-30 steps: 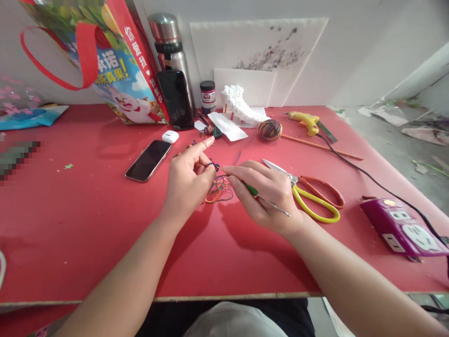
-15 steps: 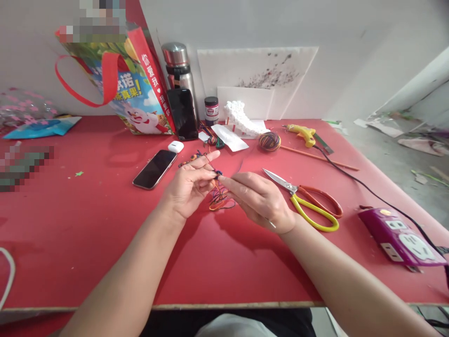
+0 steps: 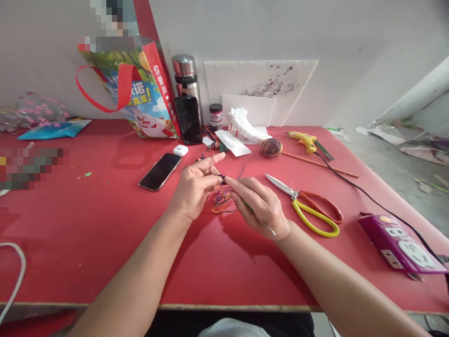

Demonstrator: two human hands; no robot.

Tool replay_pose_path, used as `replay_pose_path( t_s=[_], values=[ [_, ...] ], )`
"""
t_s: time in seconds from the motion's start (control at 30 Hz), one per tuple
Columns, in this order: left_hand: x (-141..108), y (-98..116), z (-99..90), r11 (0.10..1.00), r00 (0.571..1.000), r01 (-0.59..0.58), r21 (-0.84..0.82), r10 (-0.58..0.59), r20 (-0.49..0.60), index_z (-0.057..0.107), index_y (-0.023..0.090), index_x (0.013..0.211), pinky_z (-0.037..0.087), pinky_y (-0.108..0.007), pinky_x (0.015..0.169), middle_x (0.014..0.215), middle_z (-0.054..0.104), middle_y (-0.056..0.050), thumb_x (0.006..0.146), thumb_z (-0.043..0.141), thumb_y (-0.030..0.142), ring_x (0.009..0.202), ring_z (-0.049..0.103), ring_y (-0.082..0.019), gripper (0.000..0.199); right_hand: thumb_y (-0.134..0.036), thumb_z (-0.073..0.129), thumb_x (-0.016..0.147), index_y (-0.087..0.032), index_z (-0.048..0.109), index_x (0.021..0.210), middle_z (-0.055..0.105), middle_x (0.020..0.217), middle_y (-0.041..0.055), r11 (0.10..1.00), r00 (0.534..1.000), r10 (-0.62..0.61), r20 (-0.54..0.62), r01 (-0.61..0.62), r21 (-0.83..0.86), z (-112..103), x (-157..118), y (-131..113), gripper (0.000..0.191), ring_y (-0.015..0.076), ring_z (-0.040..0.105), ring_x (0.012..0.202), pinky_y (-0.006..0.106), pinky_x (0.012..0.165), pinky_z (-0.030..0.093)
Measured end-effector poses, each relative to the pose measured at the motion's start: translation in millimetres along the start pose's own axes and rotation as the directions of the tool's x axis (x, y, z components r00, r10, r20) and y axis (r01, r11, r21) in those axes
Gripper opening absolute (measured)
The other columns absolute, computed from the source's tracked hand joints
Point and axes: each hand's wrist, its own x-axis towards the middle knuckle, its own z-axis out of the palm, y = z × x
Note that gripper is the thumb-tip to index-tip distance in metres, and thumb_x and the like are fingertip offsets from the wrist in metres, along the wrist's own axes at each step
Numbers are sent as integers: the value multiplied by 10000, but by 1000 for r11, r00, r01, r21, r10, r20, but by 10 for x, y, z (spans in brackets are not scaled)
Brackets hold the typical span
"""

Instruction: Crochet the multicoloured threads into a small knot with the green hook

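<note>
My left hand (image 3: 196, 187) pinches a small dark piece of multicoloured yarn work (image 3: 222, 179) between thumb and fingers, its index finger stretched out with yarn running over it. My right hand (image 3: 259, 203) is closed around a thin crochet hook (image 3: 269, 227), whose metal end sticks out below the palm. The fingertips of both hands meet at the yarn piece. Loose orange, purple and dark yarn (image 3: 222, 200) lies on the red table beneath them. Behind stands a ball of multicoloured yarn (image 3: 271, 147) by a wooden stick (image 3: 315, 163).
Scissors (image 3: 298, 196) lie right of my hands, near a purple power strip (image 3: 400, 243) and a yellow glue gun (image 3: 305, 140). A phone (image 3: 160, 172) and white earbud case (image 3: 180, 150) lie left. Behind are a bag (image 3: 140, 103), flask (image 3: 185, 75), upright phone (image 3: 188, 120) and jar (image 3: 215, 117).
The whole view has shifted, so objects sit slightly lower and mostly further right. Both hands remain together at the yarn piece, and more of the hook's green handle shows under my right hand.
</note>
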Motion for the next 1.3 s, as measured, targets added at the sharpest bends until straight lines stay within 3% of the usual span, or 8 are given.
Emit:
replay_pose_path(
  t_s=[0.17,0.33,0.5,0.7,0.9,1.13,1.23,1.3],
  values=[
    [66,53,-174,977,954,214,-23,-204,219,878,136,1047,488,-166,563,703,689,-4,614,793,33,581,581,-68,453,-33,556,1044,-153,521,1628,701,1031,113,995,995,-65,81,71,-75,6,-43,5,597,208,695,867,324,744,609],
    [85,37,-151,961,959,231,-152,-198,205,862,137,998,499,-164,551,691,659,14,656,696,0,495,465,-40,404,-81,585,1043,-177,637,1534,708,1035,123,961,997,-33,64,50,-272,161,-96,-24,503,210,644,819,342,698,534],
    [40,-40,-27,999,998,-11,-38,13,61,866,133,1027,397,-144,535,681,562,44,645,755,29,533,420,-28,411,-60,591,1043,-117,629,1496,727,1006,128,929,999,7,40,9,-370,237,-60,-66,458,206,616,762,356,637,453],
    [-25,-121,4,906,952,-306,291,299,71,857,197,1216,409,-234,645,700,541,53,750,769,121,658,473,-89,480,-91,529,1081,-83,541,1521,736,934,113,934,999,43,29,-30,-356,148,25,-171,440,229,624,720,381,631,484],
    [-54,-85,-7,754,903,-424,501,392,175,857,185,1143,374,-266,623,696,539,49,814,675,111,610,422,-90,383,-81,549,1072,-105,607,1423,738,918,115,981,996,89,-8,-89,-172,-5,89,-257,356,214,668,730,342,648,540],
    [-18,-95,-69,674,860,-509,535,421,288,859,188,1002,368,-266,601,672,504,53,770,646,118,585,387,-90,322,-72,575,1034,-117,757,1208,741,885,96,960,972,231,-39,-221,174,-174,148,-253,255,163,676,708,289,652,553],
    [-34,-85,-67,706,864,-500,501,369,342,852,185,876,373,-265,600,684,502,35,755,662,129,612,419,-97,232,-117,605,1015,-170,829,1049,723,785,39,847,909,417,-15,-383,369,-277,189,-240,233,139,648,661,274,633,524],
    [-46,-80,-71,740,873,-474,477,321,369,870,195,909,369,-263,591,699,512,21,749,678,125,633,432,-106,260,-161,636,983,-194,857,928,693,698,15,677,799,600,43,-536,504,-328,217,-225,229,135,625,631,267,596,490]
  ],
)
